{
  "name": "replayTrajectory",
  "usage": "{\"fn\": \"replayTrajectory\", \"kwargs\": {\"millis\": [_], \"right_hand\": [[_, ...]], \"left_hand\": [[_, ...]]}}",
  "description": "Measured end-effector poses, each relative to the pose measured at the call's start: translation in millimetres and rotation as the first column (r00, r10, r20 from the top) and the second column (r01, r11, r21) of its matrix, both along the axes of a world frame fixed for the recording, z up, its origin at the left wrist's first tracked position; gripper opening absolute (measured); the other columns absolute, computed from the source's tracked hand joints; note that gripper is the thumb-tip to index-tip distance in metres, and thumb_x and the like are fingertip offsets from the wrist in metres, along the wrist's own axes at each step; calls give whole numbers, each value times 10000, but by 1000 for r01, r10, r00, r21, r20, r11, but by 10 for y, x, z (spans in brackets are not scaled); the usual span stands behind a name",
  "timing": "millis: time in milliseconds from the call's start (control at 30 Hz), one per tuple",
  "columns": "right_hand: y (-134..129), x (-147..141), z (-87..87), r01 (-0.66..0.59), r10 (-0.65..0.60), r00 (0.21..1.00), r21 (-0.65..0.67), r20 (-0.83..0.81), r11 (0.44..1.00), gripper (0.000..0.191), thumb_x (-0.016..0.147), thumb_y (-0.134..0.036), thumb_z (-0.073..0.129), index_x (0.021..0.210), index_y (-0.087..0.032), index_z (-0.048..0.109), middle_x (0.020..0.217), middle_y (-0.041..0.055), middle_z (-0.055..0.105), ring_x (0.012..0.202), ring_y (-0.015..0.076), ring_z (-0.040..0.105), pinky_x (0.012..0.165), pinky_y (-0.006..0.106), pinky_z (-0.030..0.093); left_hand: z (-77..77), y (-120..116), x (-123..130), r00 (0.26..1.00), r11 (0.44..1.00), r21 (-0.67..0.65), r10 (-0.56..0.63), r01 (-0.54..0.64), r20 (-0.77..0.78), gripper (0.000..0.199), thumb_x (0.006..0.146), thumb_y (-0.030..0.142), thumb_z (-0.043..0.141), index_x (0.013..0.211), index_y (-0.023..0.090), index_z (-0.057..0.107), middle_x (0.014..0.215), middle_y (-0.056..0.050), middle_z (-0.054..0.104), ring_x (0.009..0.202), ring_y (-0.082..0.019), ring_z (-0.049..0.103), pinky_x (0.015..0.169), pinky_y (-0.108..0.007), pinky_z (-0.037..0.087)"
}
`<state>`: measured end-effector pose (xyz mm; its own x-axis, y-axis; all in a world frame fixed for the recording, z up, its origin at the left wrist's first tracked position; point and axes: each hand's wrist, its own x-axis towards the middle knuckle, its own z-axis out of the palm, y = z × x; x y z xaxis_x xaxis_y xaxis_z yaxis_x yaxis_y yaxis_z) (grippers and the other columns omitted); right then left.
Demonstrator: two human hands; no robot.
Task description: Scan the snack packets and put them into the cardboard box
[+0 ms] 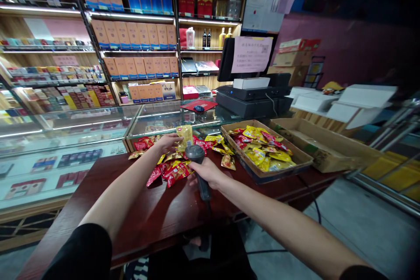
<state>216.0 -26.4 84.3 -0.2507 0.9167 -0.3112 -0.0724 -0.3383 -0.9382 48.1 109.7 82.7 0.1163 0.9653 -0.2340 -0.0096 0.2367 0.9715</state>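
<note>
In my left hand [168,142] is a yellow snack packet [184,137], held upright by its left edge over a loose pile. My right hand [210,173] is wrapped round the handle of a black barcode scanner [195,154], whose head is close to the packet and overlaps its lower edge in this view. Beneath both hands, red snack packets [177,174] and yellow ones lie scattered on the dark red wooden table [131,203]. One gold packet [228,162] lies apart, right of the pile.
Right of the pile stands a cardboard tray [262,177] filled with red and yellow packets; another cardboard box [323,148] sits beside it. Behind are a glass display counter [157,118], a monitor [226,59] and a blue mouse [198,108]. A cable [315,203] hangs off the table's right side.
</note>
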Motion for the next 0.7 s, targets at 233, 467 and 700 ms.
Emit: {"fn": "replayTrajectory", "kwargs": {"millis": [233,467,700], "right_hand": [[160,73,-19,158,-161,987,181,0,971,118,647,-101,618,749,-153,589,604,-29,572,576,104,551,504,198,477],[748,389,230,91,-92,995,-37,-33,995,138,644,-82,522,735,-142,606,459,-58,466,401,70,384,417,189,327],[983,896,480,129,-129,992,-60,4,990,95,662,-93,524,724,-139,579,422,-64,418,382,76,382,432,194,359]], "left_hand": [[-25,1,5,999,999,-38,-37,38,32,389,533,247,850,835,164,618,746,-22,665,546,-107,590,522,-248,515],[-18,-72,191,995,985,-150,-80,88,58,401,553,237,843,859,148,600,779,-50,680,608,-168,643,587,-332,569],[86,166,803,988,981,-122,-143,149,60,372,580,255,831,857,142,610,762,-48,681,567,-141,636,564,-288,554]]}}
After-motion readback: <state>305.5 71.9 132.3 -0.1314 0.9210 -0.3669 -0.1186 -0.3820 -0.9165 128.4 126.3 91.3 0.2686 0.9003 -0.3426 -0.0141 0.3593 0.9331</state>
